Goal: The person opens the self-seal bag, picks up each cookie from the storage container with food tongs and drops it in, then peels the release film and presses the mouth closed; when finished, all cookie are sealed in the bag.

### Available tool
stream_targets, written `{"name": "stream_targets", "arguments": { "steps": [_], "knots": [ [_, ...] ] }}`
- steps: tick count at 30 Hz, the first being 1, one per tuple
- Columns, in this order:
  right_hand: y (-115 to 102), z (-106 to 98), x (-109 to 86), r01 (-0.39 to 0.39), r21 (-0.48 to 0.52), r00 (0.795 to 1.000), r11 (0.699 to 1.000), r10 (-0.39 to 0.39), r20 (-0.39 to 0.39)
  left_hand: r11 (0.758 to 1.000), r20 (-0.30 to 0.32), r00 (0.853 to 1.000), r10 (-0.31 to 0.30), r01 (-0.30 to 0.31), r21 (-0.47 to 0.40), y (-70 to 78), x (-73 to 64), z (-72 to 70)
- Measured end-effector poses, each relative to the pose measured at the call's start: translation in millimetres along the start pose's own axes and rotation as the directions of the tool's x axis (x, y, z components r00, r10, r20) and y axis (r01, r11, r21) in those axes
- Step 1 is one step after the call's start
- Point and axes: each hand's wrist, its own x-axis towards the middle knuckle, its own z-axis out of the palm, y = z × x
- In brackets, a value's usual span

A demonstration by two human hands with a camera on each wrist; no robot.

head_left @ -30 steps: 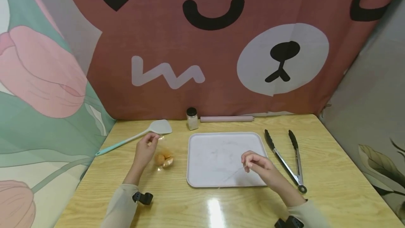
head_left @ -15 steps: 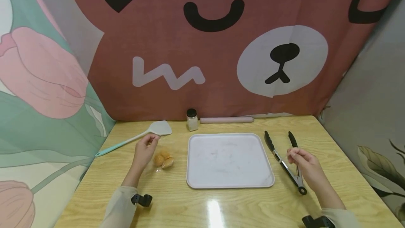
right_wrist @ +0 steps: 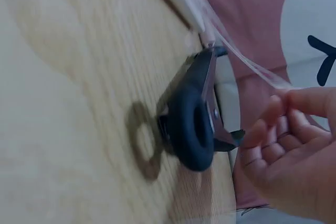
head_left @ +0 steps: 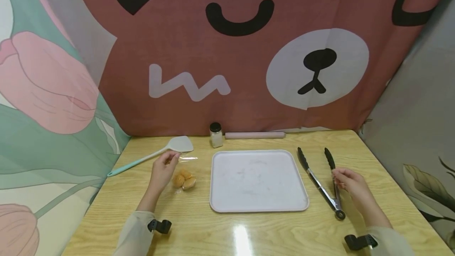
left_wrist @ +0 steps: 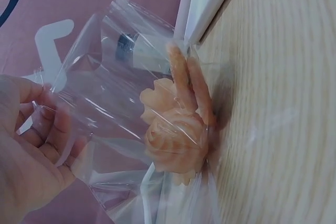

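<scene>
My left hand [head_left: 163, 169] pinches the top of a clear plastic bag [left_wrist: 92, 114] near the spatula's head. Several orange-brown, ridged pieces that look like pastries [left_wrist: 176, 140] lie at the bottom of the bag, close to the table. To the right, my right hand [head_left: 353, 187] pinches a thin clear plastic strip [right_wrist: 239, 53] between thumb and finger, its other fingers curled. That strip runs off toward the tray side in the right wrist view; its far end is unclear. Below this hand lie metal tongs [head_left: 321, 187] with black tips, spread apart, their black ring [right_wrist: 181, 129] toward me.
A white rectangular tray [head_left: 259, 181] occupies the table's middle. Along the back stand a black-capped jar [head_left: 216, 135] and a lying pale pink tube [head_left: 254, 135]. A spatula [head_left: 143, 156] with a light blue handle lies at the left. A printed curtain hangs behind.
My right hand has moved right, from above the tray to over the tongs, carrying the plastic strip. My left hand has hardly moved and keeps its pinch on the bag.
</scene>
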Motion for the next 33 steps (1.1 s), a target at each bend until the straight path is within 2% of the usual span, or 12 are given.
{"name": "stream_targets", "arguments": {
  "steps": [1,3,6,12,16,21,24,26,29,33],
  "knots": [
    [0.4,0.0,2.2,-0.026,-0.058,1.0,0.998,0.026,0.0,1.0,0.007,1.0,-0.005,0.005,0.0,5.8,-0.8,-0.7],
    [1.6,0.2,6.3,-0.048,-0.157,0.999,0.986,0.049,0.001,1.0,0.011,1.0,-0.002,0.002,-0.011,4.8,-0.7,-0.8],
    [3.3,0.2,11.0,-0.053,-0.231,0.999,0.972,0.054,0.0,1.0,0.014,1.0,-0.001,0.001,-0.022,4.2,-0.6,-0.9],
    [3.6,1.2,15.8,-0.045,-0.278,0.999,0.96,0.037,-0.034,1.0,0.022,1.0,-0.013,0.014,-0.015,5.6,-1.0,-1.7],
    [2.3,2.9,16.6,-0.054,-0.33,0.994,0.942,0.02,-0.107,1.0,0.032,0.999,-0.01,0.011,-0.019,8.0,-0.1,-2.1],
    [-1.0,5.8,15.5,-0.077,-0.335,0.972,0.939,-0.004,-0.236,1.0,0.025,1.0,0.0,0.001,-0.022,9.4,-0.2,-2.4],
    [-5.9,9.9,14.2,-0.066,-0.309,0.953,0.949,-0.032,-0.302,1.0,0.022,1.0,0.017,-0.016,-0.023,10.1,-0.9,-2.6],
    [-10.0,15.6,14.0,-0.042,-0.296,0.94,0.954,-0.063,-0.336,0.999,0.02,0.999,0.037,-0.037,-0.026,11.1,-1.1,-2.4],
    [-16.8,29.8,12.2,0.024,-0.276,0.931,0.961,-0.122,-0.345,0.997,0.012,0.998,0.067,-0.067,-0.032,14.3,-1.2,-1.2],
    [-21.6,55.7,10.4,0.183,-0.262,0.935,0.947,-0.25,-0.25,0.994,0.001,0.995,0.098,-0.098,-0.037,18.6,-0.6,1.7]
  ]
}}
